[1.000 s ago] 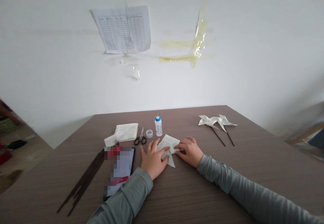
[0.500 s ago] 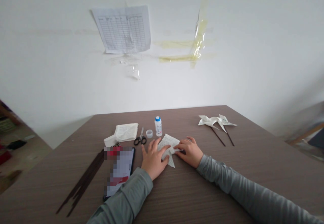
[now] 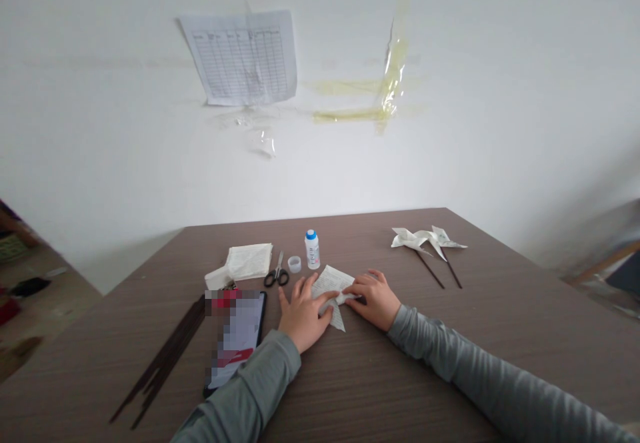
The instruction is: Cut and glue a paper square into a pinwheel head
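Note:
A piece of printed paper, with cut corners and a tip folded toward its middle, lies on the brown table. My left hand rests on the paper's left side, fingers spread, index finger reaching to the middle. From the right, my right hand pinches a folded corner near the centre between thumb and fingers. The spot under the fingertips is partly hidden. Just beyond the left hand stand a white bottle with a blue cap and a small clear cup.
Black-handled scissors lie beside a stack of paper sheets. Thin dark sticks and a phone with a blurred screen are at left. Two paper pinwheels on dark sticks lie at right. A wall rises behind the table.
My left index finger has shifted slightly toward the fold held by my right hand. Otherwise the hands and paper stay nearly in place.

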Demonstrator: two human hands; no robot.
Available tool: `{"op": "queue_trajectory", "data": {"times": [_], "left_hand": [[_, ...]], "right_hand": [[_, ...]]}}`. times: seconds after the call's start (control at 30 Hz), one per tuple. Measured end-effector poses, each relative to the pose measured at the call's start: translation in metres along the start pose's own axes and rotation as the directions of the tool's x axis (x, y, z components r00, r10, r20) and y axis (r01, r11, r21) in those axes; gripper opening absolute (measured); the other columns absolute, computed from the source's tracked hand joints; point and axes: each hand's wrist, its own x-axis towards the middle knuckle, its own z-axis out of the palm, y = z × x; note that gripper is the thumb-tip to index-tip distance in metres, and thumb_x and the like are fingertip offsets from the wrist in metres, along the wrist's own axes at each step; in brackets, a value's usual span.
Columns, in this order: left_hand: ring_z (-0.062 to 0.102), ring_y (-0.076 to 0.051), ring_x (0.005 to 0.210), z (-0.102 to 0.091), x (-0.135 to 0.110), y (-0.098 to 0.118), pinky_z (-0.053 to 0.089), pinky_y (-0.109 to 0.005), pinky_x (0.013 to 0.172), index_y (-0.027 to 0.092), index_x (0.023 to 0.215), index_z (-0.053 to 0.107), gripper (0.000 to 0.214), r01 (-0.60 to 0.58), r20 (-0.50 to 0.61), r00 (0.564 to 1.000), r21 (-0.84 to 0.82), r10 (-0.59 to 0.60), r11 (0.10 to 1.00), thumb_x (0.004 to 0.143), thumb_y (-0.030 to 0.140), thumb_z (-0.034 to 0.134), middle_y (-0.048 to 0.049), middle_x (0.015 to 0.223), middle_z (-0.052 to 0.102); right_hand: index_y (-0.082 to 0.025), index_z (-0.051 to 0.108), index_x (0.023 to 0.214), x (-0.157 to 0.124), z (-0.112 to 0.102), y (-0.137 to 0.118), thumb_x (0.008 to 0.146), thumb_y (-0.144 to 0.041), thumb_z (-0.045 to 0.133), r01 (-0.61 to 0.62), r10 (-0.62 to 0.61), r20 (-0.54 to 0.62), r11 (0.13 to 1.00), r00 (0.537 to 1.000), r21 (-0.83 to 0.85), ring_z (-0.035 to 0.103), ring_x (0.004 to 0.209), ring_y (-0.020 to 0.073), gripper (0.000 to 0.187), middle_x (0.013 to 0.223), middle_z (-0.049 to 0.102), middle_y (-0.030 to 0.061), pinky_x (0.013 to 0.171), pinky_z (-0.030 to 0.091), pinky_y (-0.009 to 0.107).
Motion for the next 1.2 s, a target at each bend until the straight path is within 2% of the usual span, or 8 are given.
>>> {"op": "queue_trajectory", "data": {"times": [0.13,0.3,0.47,0.63,0.8,1.0,1.1,1.2], "left_hand": [[0.05,-0.056,0.192,0.005,0.0,-0.005,0.029,-0.099,0.154,0.052,0.16,0.096,0.052,-0.014,-0.016,1.0,-0.002,0.014,1.0,0.116,0.028,0.082,-0.0051,0.206,0.06],[0.055,-0.056,0.187,0.011,0.0,-0.011,0.031,-0.1,0.153,0.048,0.151,0.101,0.045,-0.062,-0.088,0.994,-0.023,0.06,0.998,0.115,0.026,0.084,-0.007,0.202,0.065],[0.051,-0.054,0.19,0.011,0.0,-0.011,0.027,-0.099,0.155,0.045,0.149,0.102,0.042,-0.054,-0.077,0.996,-0.026,0.052,0.998,0.116,0.025,0.084,-0.0074,0.204,0.063],[0.053,-0.051,0.19,0.015,-0.001,-0.013,0.032,-0.097,0.155,0.048,0.147,0.102,0.04,-0.042,-0.087,0.995,-0.014,0.041,0.999,0.116,0.028,0.086,-0.0057,0.202,0.066],[0.057,-0.051,0.187,0.021,-0.001,-0.015,0.037,-0.096,0.153,0.043,0.159,0.096,0.047,-0.026,-0.108,0.994,-0.041,0.021,0.999,0.117,0.027,0.082,-0.0125,0.199,0.067],[0.058,-0.049,0.185,0.019,-0.001,-0.02,0.039,-0.091,0.156,0.04,0.176,0.086,0.058,-0.007,-0.116,0.993,-0.03,0.003,1.0,0.118,0.03,0.079,-0.0141,0.197,0.069],[0.062,-0.048,0.182,0.018,-0.001,-0.021,0.043,-0.09,0.154,0.038,0.172,0.088,0.055,0.001,-0.122,0.993,-0.01,-0.002,1.0,0.12,0.028,0.075,-0.0139,0.194,0.072],[0.065,-0.05,0.178,0.017,-0.001,-0.022,0.047,-0.091,0.152,0.038,0.159,0.096,0.048,0.007,-0.133,0.991,0.001,-0.007,1.0,0.118,0.024,0.076,-0.0125,0.192,0.074]], "right_hand": [[-0.048,0.102,0.128,0.0,-0.004,-0.004,0.116,-0.042,0.087,-0.028,0.028,0.024,1.0,0.999,0.009,0.094,0.116,0.0411,0.019,0.113,0.097,0.0105,0.141,0.061,0.074],[-0.049,0.102,0.133,0.0,-0.005,-0.004,0.119,-0.046,0.081,-0.006,0.006,0.006,1.0,1.0,0.019,0.093,0.115,0.042,0.025,0.112,0.097,0.0105,0.139,0.062,0.076],[-0.05,0.101,0.137,0.0,-0.004,-0.003,0.121,-0.047,0.078,0.005,-0.005,-0.003,1.0,1.0,0.016,0.093,0.115,0.0418,0.028,0.111,0.097,0.0112,0.139,0.062,0.076],[-0.047,0.102,0.128,0.001,-0.01,-0.009,0.117,-0.043,0.084,-0.032,0.031,0.026,0.999,0.999,0.035,0.094,0.118,0.0429,0.022,0.114,0.097,0.0115,0.14,0.06,0.077],[-0.044,0.102,0.126,0.002,-0.012,-0.011,0.115,-0.04,0.085,-0.05,0.049,0.038,0.998,0.998,0.042,0.094,0.118,0.0434,0.021,0.114,0.096,0.0124,0.143,0.058,0.078],[-0.05,0.102,0.13,-0.001,-0.011,-0.008,0.119,-0.047,0.082,0.021,-0.02,-0.017,0.998,1.0,0.061,0.095,0.104,0.0399,0.022,0.103,0.096,0.0079,0.138,0.063,0.079],[-0.047,0.102,0.128,-0.001,-0.012,-0.007,0.12,-0.042,0.083,0.01,-0.01,-0.001,0.994,1.0,0.107,0.095,0.102,0.0386,0.022,0.1,0.096,0.007,0.142,0.06,0.076],[-0.041,0.102,0.13,0.001,-0.014,-0.003,0.122,-0.037,0.077,0.006,-0.002,-0.035,0.992,0.999,0.125,0.094,0.104,0.0368,0.027,0.103,0.096,0.0083,0.138,0.065,0.068]]}}
